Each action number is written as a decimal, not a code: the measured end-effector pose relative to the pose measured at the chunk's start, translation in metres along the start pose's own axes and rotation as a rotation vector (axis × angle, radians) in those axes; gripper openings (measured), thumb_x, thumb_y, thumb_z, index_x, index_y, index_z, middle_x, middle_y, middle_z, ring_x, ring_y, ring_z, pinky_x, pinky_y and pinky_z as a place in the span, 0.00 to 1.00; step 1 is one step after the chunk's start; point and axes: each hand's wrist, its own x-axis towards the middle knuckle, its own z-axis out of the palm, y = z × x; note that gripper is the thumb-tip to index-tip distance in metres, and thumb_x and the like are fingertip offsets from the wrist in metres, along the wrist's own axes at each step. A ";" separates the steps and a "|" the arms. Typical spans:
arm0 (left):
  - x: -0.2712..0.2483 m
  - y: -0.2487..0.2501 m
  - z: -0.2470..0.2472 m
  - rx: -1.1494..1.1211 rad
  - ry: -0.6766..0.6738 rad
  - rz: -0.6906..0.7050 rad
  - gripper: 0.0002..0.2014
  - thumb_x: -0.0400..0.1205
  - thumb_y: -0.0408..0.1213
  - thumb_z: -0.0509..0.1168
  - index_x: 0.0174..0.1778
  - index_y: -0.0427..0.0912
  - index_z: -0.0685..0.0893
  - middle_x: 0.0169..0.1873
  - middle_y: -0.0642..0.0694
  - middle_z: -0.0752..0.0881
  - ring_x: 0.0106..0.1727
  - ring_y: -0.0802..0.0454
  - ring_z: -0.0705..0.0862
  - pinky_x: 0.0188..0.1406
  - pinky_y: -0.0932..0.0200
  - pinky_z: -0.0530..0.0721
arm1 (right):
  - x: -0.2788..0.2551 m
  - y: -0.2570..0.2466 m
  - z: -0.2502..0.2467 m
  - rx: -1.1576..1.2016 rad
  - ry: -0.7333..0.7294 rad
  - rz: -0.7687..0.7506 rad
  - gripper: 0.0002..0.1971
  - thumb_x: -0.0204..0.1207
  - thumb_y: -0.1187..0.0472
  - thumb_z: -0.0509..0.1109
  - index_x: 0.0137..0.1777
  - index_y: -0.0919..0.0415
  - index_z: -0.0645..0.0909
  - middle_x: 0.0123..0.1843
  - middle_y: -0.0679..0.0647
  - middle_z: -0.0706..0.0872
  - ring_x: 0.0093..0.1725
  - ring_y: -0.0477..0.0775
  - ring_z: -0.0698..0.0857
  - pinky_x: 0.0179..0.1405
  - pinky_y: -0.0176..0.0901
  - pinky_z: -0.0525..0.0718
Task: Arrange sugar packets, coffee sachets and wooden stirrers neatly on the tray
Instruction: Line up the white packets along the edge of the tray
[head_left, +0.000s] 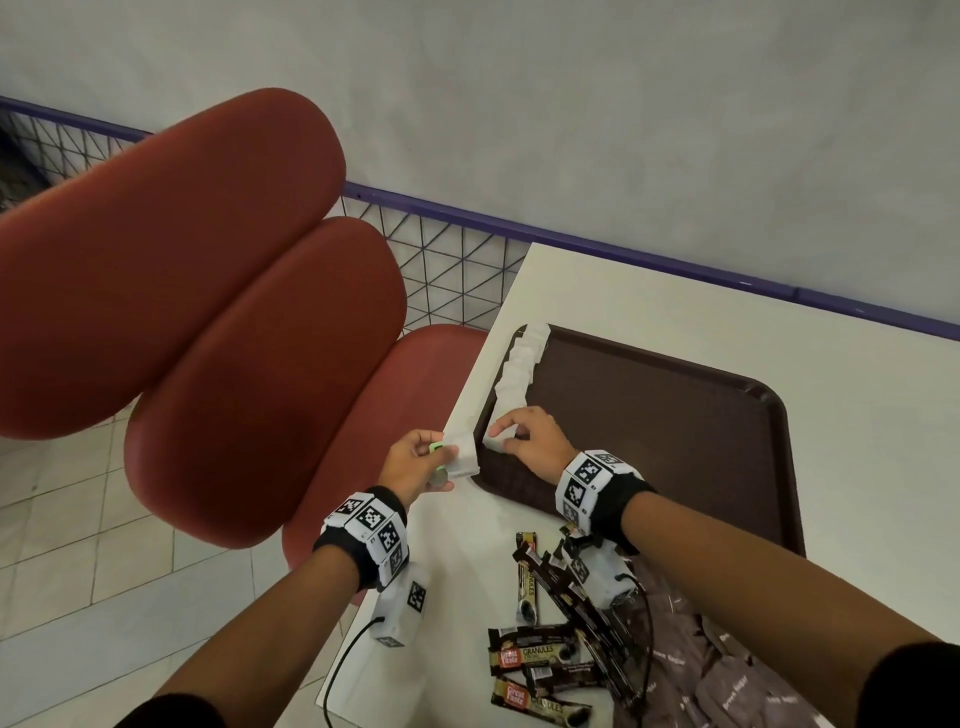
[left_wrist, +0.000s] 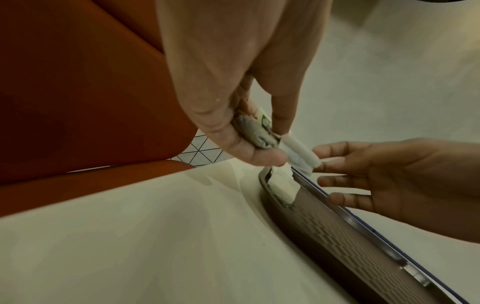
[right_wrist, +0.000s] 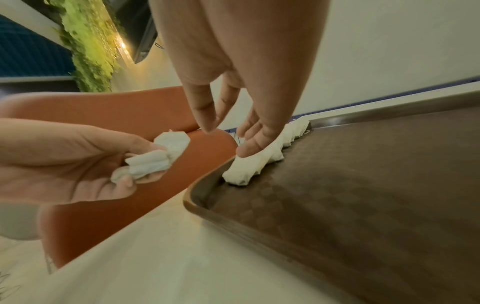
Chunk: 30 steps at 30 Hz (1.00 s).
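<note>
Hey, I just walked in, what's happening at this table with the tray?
A person is laying white sugar packets in an overlapping row along the left edge of a brown tray. The right hand is at the near end of the row, fingertips on the last packet. The left hand holds a small stack of white packets beside the tray, ready to feed the next. Coffee sachets and brown sugar packets lie loose on the white table, not yet on the tray.

Right hand (right_wrist: 233, 86) fingers (right_wrist: 249, 150) touch packet row (right_wrist: 262, 162) on tray (right_wrist: 363, 205).
</note>
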 end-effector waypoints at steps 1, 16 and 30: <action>0.000 0.000 0.001 0.002 -0.007 0.002 0.08 0.78 0.27 0.69 0.48 0.37 0.77 0.41 0.43 0.82 0.38 0.49 0.83 0.23 0.63 0.86 | -0.003 -0.001 0.001 0.037 -0.037 -0.013 0.10 0.72 0.69 0.68 0.45 0.54 0.87 0.48 0.45 0.81 0.49 0.48 0.75 0.54 0.37 0.73; -0.001 -0.005 0.004 -0.043 -0.058 0.007 0.05 0.82 0.28 0.63 0.47 0.40 0.82 0.52 0.35 0.83 0.44 0.42 0.85 0.26 0.60 0.88 | -0.018 0.005 0.000 0.333 0.010 0.073 0.15 0.75 0.77 0.64 0.59 0.70 0.83 0.60 0.65 0.85 0.57 0.53 0.81 0.67 0.44 0.77; 0.008 -0.014 -0.010 0.031 0.048 0.097 0.19 0.78 0.19 0.57 0.59 0.42 0.79 0.51 0.42 0.85 0.41 0.54 0.82 0.37 0.64 0.79 | -0.010 0.017 0.001 0.149 0.120 0.212 0.15 0.73 0.78 0.62 0.51 0.66 0.87 0.56 0.64 0.87 0.55 0.59 0.84 0.54 0.38 0.79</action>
